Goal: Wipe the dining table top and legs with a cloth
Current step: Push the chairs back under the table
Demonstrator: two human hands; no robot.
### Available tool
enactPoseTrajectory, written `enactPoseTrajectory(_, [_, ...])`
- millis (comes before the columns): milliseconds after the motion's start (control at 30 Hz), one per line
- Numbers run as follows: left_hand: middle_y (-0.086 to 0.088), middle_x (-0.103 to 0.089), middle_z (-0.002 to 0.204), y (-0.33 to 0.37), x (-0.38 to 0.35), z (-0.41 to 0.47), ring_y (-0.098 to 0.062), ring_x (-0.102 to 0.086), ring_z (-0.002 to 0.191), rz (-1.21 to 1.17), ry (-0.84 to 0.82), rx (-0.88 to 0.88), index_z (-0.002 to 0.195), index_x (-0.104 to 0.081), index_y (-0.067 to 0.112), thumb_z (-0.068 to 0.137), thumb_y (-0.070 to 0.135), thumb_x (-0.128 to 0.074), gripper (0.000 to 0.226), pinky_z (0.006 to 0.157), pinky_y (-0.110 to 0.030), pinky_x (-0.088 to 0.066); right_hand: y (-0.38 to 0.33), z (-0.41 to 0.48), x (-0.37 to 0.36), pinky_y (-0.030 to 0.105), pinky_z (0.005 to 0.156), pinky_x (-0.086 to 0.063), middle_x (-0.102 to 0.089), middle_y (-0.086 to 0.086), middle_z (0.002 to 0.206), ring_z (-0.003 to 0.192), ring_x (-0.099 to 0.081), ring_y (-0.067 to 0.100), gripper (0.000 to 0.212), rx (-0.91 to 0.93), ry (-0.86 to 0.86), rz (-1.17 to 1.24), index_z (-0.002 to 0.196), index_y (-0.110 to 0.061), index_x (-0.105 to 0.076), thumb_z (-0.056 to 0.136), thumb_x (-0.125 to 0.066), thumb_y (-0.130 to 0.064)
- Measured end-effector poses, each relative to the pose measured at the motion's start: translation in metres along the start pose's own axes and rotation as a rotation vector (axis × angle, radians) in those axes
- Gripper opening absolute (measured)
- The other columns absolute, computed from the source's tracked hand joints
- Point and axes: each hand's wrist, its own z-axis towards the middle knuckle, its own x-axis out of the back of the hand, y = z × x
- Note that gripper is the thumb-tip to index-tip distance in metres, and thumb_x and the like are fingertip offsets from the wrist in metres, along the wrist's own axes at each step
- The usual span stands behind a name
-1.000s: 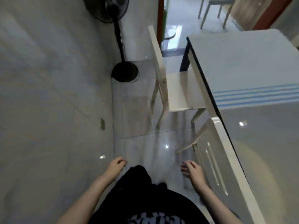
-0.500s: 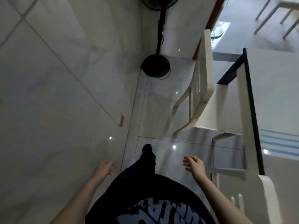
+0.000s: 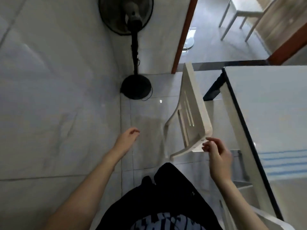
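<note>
The person has moved up along the long side of the dining table [image 3: 289,196], which now runs down the right of the view with its dark edge towards the body, so the work has shifted from walking to dealing with what stands in the way. The white chair [image 3: 196,113] tucked in against that side was well ahead a second ago and is now right in front, its slatted back tilted towards the person, with the standing fan [image 3: 135,47] beyond it by the wall. The cloth [image 3: 282,161], a pale fabric with blue stripes, lies on the table top where it did before, untouched and apart from both hands, so no wiping of top or legs has begun. The right hand [image 3: 217,155] has risen from beside the hip to the near top corner of the chair back; its fingers [image 3: 209,139] are loosely bent and apart, the tips just at the corner, and whether they touch it cannot be told. The left hand [image 3: 127,137] hangs out over the floor tiles, fingers loosely curled and holding nothing. The likely meaning is that the chair gets pulled clear first, to open a way to the legs
</note>
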Motion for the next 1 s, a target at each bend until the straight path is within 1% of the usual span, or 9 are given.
enactPoseTrajectory(200, [-0.003,-0.060,0.118,0.137,-0.031,0.083,-0.019,-0.058,0.107,0.368,-0.090,-0.511,0.121,-0.060,0.017,0.085,0.033,-0.052,0.041,0.093,-0.036,-0.048,-0.046,0.072,-0.028,0.026,0.086,-0.046,-0.064,0.003,0.107,0.098,-0.060,0.015,0.022,0.273,0.203,-0.348,0.115,-0.011,-0.062,0.096,-0.052,-0.015])
enactPoseTrajectory(300, [-0.002,-0.054,0.128,0.191,-0.053,0.121,-0.020,-0.050,0.118,0.602,-0.133,-0.745,0.129,-0.054,0.021,0.084,0.042,-0.050,0.049,0.098,-0.037,-0.043,-0.026,0.116,-0.047,0.035,0.093,-0.044,-0.063,0.011,0.120,0.112,-0.057,0.026,0.036,0.130,0.096,-0.535,0.127,-0.011,-0.056,0.099,-0.047,-0.031])
enactPoseTrajectory(400, [-0.002,-0.048,0.139,0.217,-0.073,0.166,-0.022,-0.041,0.131,0.814,-0.182,-0.894,0.135,-0.050,0.024,0.086,0.046,-0.052,0.053,0.110,-0.040,-0.034,-0.010,0.143,-0.062,0.043,0.082,-0.050,-0.068,0.018,0.106,0.101,-0.062,0.038,0.051,-0.092,-0.036,-0.726,0.118,-0.014,-0.054,0.096,-0.033,-0.055])
enactPoseTrajectory(533, [-0.005,-0.051,0.134,0.232,-0.086,0.219,-0.026,-0.041,0.130,0.972,-0.275,-1.010,0.125,-0.057,0.021,0.091,0.041,-0.051,0.040,0.116,-0.041,-0.019,-0.004,0.150,-0.064,0.041,0.071,-0.050,-0.068,0.017,0.089,0.089,-0.065,0.038,0.052,-0.107,-0.017,-0.896,0.106,-0.016,-0.051,0.093,-0.034,-0.063])
enactPoseTrajectory(667, [0.000,-0.061,0.113,0.247,-0.096,0.263,-0.022,-0.050,0.118,1.185,-0.304,-1.213,0.105,-0.063,0.022,0.094,0.042,-0.034,0.037,0.117,-0.051,-0.018,-0.011,0.148,-0.067,0.039,0.070,-0.047,-0.070,0.013,0.090,0.090,-0.066,0.035,0.049,-0.149,0.000,-0.978,0.114,-0.021,-0.052,0.094,-0.035,-0.062])
enactPoseTrajectory(767, [0.002,-0.066,0.090,0.257,-0.108,0.283,-0.021,-0.060,0.092,1.220,-0.412,-1.329,0.089,-0.067,0.021,0.094,0.043,-0.028,0.045,0.107,-0.042,-0.034,-0.013,0.146,-0.070,0.036,0.070,-0.049,-0.072,0.007,0.089,0.090,-0.068,0.029,0.068,-0.151,0.058,-1.026,0.118,-0.026,-0.055,0.083,-0.019,-0.073])
enactPoseTrajectory(833, [0.003,-0.065,0.080,0.263,-0.113,0.297,-0.018,-0.057,0.077,1.180,-0.505,-1.374,0.082,-0.068,0.020,0.093,0.044,-0.029,0.047,0.086,-0.032,-0.042,-0.011,0.144,-0.071,0.034,0.067,-0.048,-0.074,0.005,0.088,0.088,-0.070,0.026,0.079,-0.157,0.117,-1.025,0.120,-0.028,-0.057,0.075,-0.011,-0.074])
enactPoseTrajectory(933, [0.005,-0.061,0.068,0.269,-0.116,0.317,-0.015,-0.052,0.064,1.115,-0.599,-1.490,0.070,-0.065,0.019,0.093,0.043,-0.036,0.044,0.064,-0.025,-0.031,-0.014,0.142,-0.077,0.033,0.066,-0.047,-0.074,0.003,0.092,0.089,-0.069,0.026,0.081,-0.255,0.179,-1.045,0.116,-0.030,-0.061,0.075,-0.008,-0.076])
enactPoseTrajectory(1000, [0.003,-0.059,0.061,0.271,-0.119,0.328,-0.017,-0.053,0.056,1.115,-0.633,-1.550,0.064,-0.061,0.018,0.092,0.043,-0.036,0.045,0.053,-0.023,-0.032,-0.016,0.139,-0.086,0.032,0.062,-0.041,-0.073,0.002,0.086,0.087,-0.068,0.026,0.080,-0.363,0.282,-1.023,0.101,-0.029,-0.064,0.077,-0.003,-0.073])
